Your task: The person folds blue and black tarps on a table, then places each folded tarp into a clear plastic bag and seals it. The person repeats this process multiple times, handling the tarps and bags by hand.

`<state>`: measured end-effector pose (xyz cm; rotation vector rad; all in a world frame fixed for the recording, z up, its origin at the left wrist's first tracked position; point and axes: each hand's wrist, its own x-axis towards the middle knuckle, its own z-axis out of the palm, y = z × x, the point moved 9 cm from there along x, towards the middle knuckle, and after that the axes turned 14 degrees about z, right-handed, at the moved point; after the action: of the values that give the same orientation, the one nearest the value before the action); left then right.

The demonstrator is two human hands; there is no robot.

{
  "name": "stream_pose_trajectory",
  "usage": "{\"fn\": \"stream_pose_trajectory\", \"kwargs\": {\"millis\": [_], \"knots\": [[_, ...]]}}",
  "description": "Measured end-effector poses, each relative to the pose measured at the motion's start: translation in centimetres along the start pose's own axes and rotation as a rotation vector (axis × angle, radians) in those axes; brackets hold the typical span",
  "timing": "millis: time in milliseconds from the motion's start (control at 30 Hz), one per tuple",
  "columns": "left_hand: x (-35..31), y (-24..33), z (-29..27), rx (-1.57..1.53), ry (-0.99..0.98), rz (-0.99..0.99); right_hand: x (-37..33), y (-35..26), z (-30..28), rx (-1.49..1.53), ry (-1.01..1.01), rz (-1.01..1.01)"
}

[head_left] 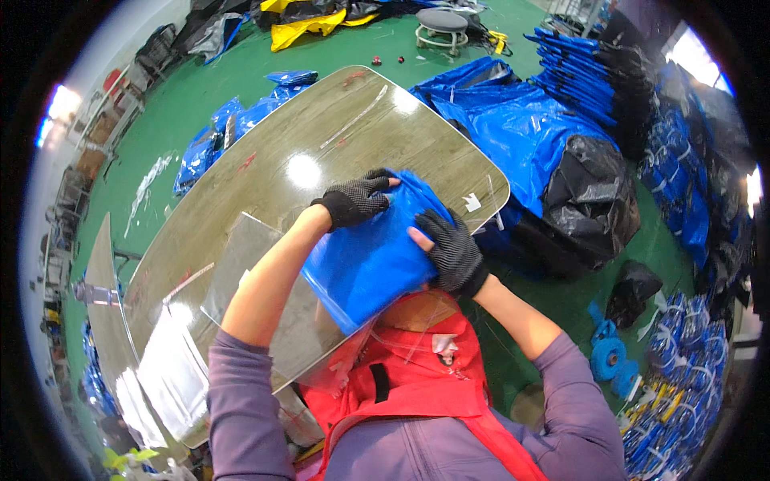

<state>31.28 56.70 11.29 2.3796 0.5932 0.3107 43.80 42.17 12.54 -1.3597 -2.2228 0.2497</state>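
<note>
A folded blue plastic sheet (373,260) lies at the near right edge of the wood-grain table (273,152), its surface creased and glossy. My left hand (354,200), in a dark dotted glove with bare fingertips, grips the sheet's far left part. On the right side my right hand (455,253), gloved the same way, holds the sheet with the thumb on top; some of its fingers are hidden. Clear plastic film (325,353) lies under the sheet's near corner and hangs toward my red apron (433,345). More flat clear film (249,268) rests beneath my left forearm.
Folded blue packs (210,144) lie beyond the table's left edge. A large blue and black sheet heap (521,136) stands close on the right, with a folded stack (573,80) behind. Tied blue bundles (682,353) and blue twine (608,353) sit lower right. A round stool (441,24) stands far off.
</note>
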Motion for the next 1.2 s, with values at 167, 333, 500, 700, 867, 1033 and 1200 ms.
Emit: {"fn": "stream_pose_trajectory", "kwargs": {"millis": [167,333,500,700,867,1033,1200], "knots": [[-3.6,3.2,0.2,-0.577,0.082,0.053,-1.4,2.1,-5.6,0.033,0.064,-0.129],[-6.5,7.6,1.3,-0.711,0.823,-0.071,-2.4,11.6,-5.0,1.076,0.299,0.790],[-13.3,7.6,6.2,-0.089,0.583,-0.618,-3.8,7.9,-0.7,1.128,-0.036,0.667],[-23.7,4.8,6.5,0.587,0.068,-0.477,-9.5,8.8,1.1,1.356,-0.288,1.023],[-24.4,1.8,3.2,0.617,0.405,-0.457,-9.8,6.7,0.8,1.368,-0.520,0.849],[-24.9,2.2,5.2,0.326,0.445,-0.416,-10.0,6.2,0.5,1.190,-0.513,0.913],[-26.1,4.0,4.9,0.306,0.629,-0.301,-8.8,5.4,0.0,1.062,-0.588,0.866]]}}
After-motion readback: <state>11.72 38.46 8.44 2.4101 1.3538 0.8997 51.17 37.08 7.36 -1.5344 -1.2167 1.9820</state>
